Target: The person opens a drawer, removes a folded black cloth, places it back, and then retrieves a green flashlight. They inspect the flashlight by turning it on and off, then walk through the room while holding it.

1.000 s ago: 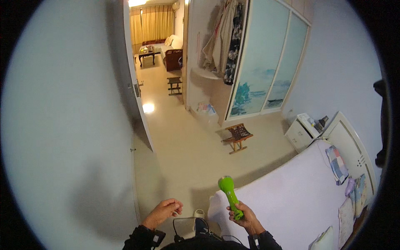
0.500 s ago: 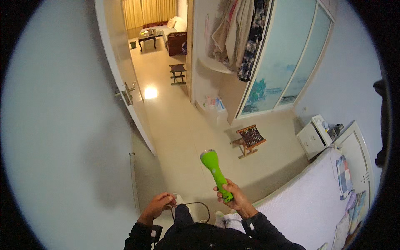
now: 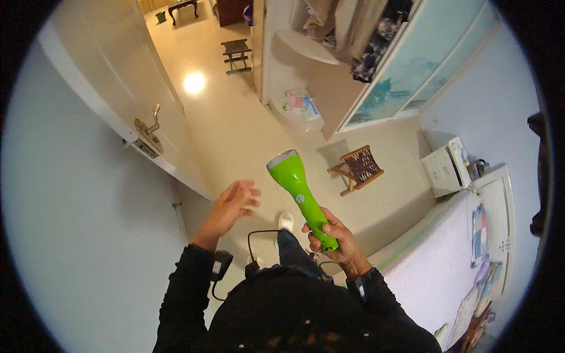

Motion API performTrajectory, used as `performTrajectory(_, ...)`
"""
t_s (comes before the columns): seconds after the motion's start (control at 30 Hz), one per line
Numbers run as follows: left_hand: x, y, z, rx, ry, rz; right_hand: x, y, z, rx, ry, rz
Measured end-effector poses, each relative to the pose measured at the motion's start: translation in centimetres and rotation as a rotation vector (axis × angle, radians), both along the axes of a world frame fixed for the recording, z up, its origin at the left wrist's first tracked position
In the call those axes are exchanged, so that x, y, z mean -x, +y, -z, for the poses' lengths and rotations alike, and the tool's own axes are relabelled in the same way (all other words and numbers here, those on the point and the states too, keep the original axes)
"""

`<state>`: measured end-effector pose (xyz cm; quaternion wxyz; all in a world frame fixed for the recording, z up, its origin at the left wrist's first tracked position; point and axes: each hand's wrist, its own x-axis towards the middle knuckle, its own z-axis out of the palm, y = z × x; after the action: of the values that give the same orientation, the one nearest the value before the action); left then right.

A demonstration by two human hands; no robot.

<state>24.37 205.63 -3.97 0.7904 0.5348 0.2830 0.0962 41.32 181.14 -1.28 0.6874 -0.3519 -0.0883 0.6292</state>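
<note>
A bright green flashlight with a silver rim round its head is in my right hand. My fingers and thumb wrap its narrow tail end, and its wide head tilts up toward the far left. Whether the lamp is lit I cannot tell, as the lens faces away. To the left of it, my left hand is raised with nothing in it, its fingers apart and slightly curled. The white door, with its metal handle, stands ajar beyond my left hand.
A folding stool stands on the tiled floor ahead right, a second dark stool past the doorway. On the right are a bed and a white nightstand. A black cable hangs by my legs.
My left hand has risen forward and its fingers have spread. The flashlight has come up nearer, still in my right hand. The door and room have shifted as my view moved forward and down.
</note>
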Motion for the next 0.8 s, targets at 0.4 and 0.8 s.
performTrajectory(0.4,-14.0,13.7,-5.4,0.116,-0.368,0.023,-16.6,17.9,2.4,0.109,-0.520,-0.507)
performTrajectory(0.8,-25.3,33.9,-9.1,-0.060,-0.432,0.016,-26.5,40.2,0.5,0.168,-0.585,-0.542)
